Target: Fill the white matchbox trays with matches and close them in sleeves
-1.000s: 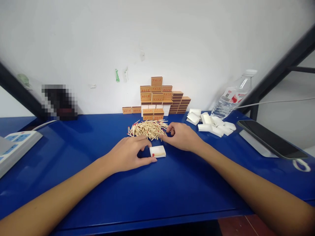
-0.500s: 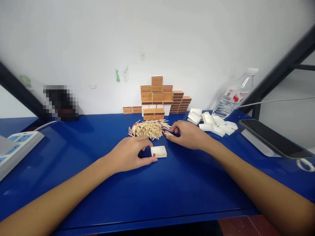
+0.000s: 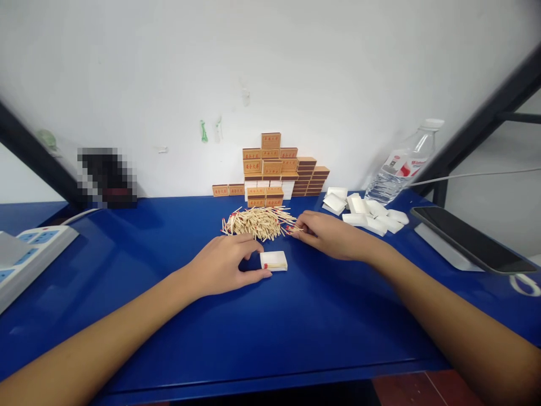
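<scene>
A small white matchbox tray (image 3: 274, 257) lies on the blue table with a few red-tipped matches along its near side. My left hand (image 3: 228, 264) holds the tray's left end, thumb at the near corner and forefinger at the far one. Beyond it is a loose heap of matches (image 3: 257, 221), their red heads pointing various ways. At the heap's right edge, my right hand (image 3: 323, 232) is closed in a pinch on some matches (image 3: 295, 229), their red heads showing left of the fingertips. The curled fingers partly hide how many it holds.
Stacked brown matchboxes (image 3: 270, 167) stand against the wall behind the heap. Several white trays (image 3: 367, 213) lie to the right, near a leaning water bottle (image 3: 399, 163) and a propped phone (image 3: 469, 237). A power strip (image 3: 38, 254) sits at the left edge.
My right hand has drawn slightly to the right, its fingers closing more tightly on matches at the heap's edge. My left hand and the tray stay in place.
</scene>
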Available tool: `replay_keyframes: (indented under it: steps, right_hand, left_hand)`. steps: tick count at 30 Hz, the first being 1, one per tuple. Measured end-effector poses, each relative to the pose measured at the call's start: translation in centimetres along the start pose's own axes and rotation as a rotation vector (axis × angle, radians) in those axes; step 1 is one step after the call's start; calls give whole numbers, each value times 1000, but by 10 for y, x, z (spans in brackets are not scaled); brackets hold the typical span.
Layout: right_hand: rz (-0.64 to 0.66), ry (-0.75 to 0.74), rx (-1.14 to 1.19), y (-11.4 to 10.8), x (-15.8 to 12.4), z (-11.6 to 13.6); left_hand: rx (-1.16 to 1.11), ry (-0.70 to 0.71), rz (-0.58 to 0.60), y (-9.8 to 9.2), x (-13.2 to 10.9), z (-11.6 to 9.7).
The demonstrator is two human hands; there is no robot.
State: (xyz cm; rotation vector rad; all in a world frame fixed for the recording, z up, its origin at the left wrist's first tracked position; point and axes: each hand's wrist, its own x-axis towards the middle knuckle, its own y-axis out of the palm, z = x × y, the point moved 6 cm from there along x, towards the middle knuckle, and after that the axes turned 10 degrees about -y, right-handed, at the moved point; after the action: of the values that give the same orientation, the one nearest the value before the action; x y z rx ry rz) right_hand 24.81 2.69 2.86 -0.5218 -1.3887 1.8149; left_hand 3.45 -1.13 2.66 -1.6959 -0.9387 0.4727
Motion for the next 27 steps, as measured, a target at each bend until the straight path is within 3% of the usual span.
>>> replay_keyframes:
  steps: [6, 13, 20, 27]
  right_hand:
    - [-73, -60, 160, -4, -1, 19]
    - [-84, -205, 377, 16, 2, 64]
    - [-18, -257, 239, 19, 1, 65]
    - [-40, -259, 208, 10, -3, 64]
  left_hand:
    - [17, 3, -51, 0, 0, 3]
    - [-3, 1, -66, 0, 1, 4]
    - [-10, -9, -67, 0, 1, 5]
    - [-10, -2, -61, 0, 2, 4]
